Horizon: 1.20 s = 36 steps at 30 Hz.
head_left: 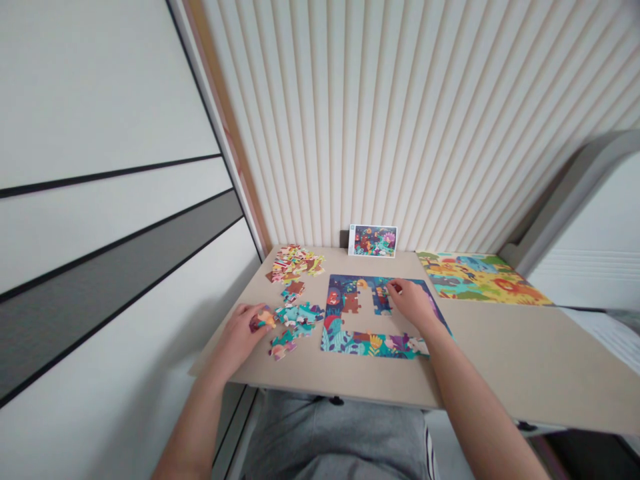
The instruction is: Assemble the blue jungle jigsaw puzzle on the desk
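My left hand [243, 333] is closed around a few jigsaw puzzle pieces [263, 319] in orange and dark red, at the left of the table. Beside its fingertips lies a loose heap of teal puzzle pieces [300, 315]. In front of me is a partly assembled jigsaw puzzle [350, 341], its border joined and a bare gap showing table in the middle. My right hand [413, 303] is over the puzzle's upper right part, thumb and fingers pinched on a small dark puzzle piece, mostly covered by the fingers.
A picture card [373, 241] with the puzzle's design leans upright at the back wall. More pieces in red, yellow and brown [295, 263] lie at the back left. A finished animal puzzle [477, 279] rests at the right. A white cabinet [125, 267] borders the table's left side.
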Each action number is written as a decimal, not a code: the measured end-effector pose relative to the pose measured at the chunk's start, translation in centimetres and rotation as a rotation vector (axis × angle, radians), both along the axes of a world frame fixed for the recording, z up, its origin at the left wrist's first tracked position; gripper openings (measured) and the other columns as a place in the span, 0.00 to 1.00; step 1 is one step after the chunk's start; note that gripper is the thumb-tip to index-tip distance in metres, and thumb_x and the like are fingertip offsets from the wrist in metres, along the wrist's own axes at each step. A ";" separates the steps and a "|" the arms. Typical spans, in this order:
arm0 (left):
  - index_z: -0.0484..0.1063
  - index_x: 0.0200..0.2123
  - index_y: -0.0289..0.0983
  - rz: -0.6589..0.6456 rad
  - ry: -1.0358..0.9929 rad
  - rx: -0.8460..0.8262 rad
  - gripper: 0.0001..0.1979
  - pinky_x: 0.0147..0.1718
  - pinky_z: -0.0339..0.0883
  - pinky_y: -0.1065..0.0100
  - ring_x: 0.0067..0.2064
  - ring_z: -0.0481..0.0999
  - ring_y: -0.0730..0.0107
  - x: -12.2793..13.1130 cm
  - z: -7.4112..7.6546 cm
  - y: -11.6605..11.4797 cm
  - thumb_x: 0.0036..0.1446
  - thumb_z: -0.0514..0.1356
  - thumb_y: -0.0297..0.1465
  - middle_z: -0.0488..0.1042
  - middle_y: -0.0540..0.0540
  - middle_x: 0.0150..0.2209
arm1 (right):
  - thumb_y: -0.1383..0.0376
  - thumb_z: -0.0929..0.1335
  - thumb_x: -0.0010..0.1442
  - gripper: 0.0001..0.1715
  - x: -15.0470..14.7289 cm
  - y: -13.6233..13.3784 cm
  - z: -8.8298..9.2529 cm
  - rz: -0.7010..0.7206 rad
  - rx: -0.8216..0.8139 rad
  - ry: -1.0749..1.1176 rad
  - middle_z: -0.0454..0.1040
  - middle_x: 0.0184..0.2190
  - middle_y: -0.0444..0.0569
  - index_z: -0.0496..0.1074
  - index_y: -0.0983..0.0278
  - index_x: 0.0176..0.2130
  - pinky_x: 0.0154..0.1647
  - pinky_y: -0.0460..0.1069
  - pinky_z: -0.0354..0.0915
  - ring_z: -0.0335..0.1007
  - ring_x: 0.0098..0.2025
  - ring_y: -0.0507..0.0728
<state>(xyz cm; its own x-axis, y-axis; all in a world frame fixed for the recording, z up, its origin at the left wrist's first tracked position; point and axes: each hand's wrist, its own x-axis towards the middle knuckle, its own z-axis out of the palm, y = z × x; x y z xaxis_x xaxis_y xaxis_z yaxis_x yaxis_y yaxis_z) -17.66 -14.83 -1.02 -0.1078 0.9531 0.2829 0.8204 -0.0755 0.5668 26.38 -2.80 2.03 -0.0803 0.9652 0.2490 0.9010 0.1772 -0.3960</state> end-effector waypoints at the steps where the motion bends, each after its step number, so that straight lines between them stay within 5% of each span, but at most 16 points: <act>1: 0.74 0.53 0.38 0.007 -0.035 0.012 0.22 0.49 0.71 0.58 0.45 0.77 0.58 0.0 -0.1 0.1 0.56 0.62 0.39 0.73 0.41 0.48 | 0.59 0.64 0.68 0.16 0.0 0.0 0.0 0.000 -0.002 0.000 0.82 0.35 0.50 0.80 0.61 0.40 0.33 0.47 0.57 0.76 0.36 0.58; 7: 0.76 0.47 0.36 0.044 -0.419 -0.062 0.25 0.33 0.73 0.66 0.37 0.78 0.62 0.7 0.6 0.2 0.55 0.63 0.49 0.78 0.44 0.38 | 0.59 0.64 0.68 0.15 -0.1 0.0 0.0 -0.002 0.014 0.007 0.82 0.35 0.50 0.80 0.60 0.39 0.33 0.47 0.57 0.77 0.37 0.58; 14: 0.73 0.47 0.36 0.194 -0.714 -0.071 0.28 0.15 0.57 0.75 0.22 0.70 0.72 1.9 2.0 -0.2 0.52 0.66 0.52 0.75 0.50 0.29 | 0.59 0.64 0.68 0.15 -0.3 -0.2 0.3 -0.009 -0.015 0.002 0.82 0.35 0.50 0.80 0.60 0.40 0.34 0.46 0.57 0.77 0.38 0.58; 20: 0.71 0.41 0.37 -0.004 -0.872 0.120 0.22 0.33 0.72 0.69 0.32 0.78 0.69 6.7 2.9 0.8 0.53 0.68 0.47 0.77 0.49 0.31 | 0.61 0.64 0.68 0.15 -0.5 -0.2 0.2 0.024 -0.005 0.015 0.82 0.35 0.50 0.80 0.60 0.40 0.34 0.47 0.58 0.77 0.37 0.57; 26: 0.69 0.40 0.38 -0.159 -1.051 0.008 0.20 0.41 0.76 0.60 0.37 0.82 0.62 12.4 1.8 1.1 0.56 0.68 0.46 0.80 0.47 0.35 | 0.61 0.64 0.68 0.15 -0.8 -0.4 0.2 0.026 -0.021 0.019 0.82 0.34 0.50 0.80 0.60 0.39 0.35 0.47 0.59 0.77 0.38 0.58; 36: 0.67 0.39 0.39 -0.234 -1.175 -0.098 0.17 0.48 0.76 0.52 0.43 0.84 0.56 14.6 0.6 0.1 0.56 0.68 0.43 0.81 0.45 0.39 | 0.60 0.63 0.69 0.16 -1.2 -0.7 0.4 0.069 0.003 0.002 0.82 0.34 0.50 0.79 0.60 0.39 0.33 0.46 0.57 0.77 0.36 0.57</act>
<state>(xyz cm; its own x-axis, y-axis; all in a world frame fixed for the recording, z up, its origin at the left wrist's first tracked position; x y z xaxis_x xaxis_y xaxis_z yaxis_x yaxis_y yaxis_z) -3.06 -14.73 -0.41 -0.0728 0.9959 0.0532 -0.2299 -0.0687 0.9708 25.22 -3.55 2.47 -0.1461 0.9566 0.2522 0.8860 0.2400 -0.3969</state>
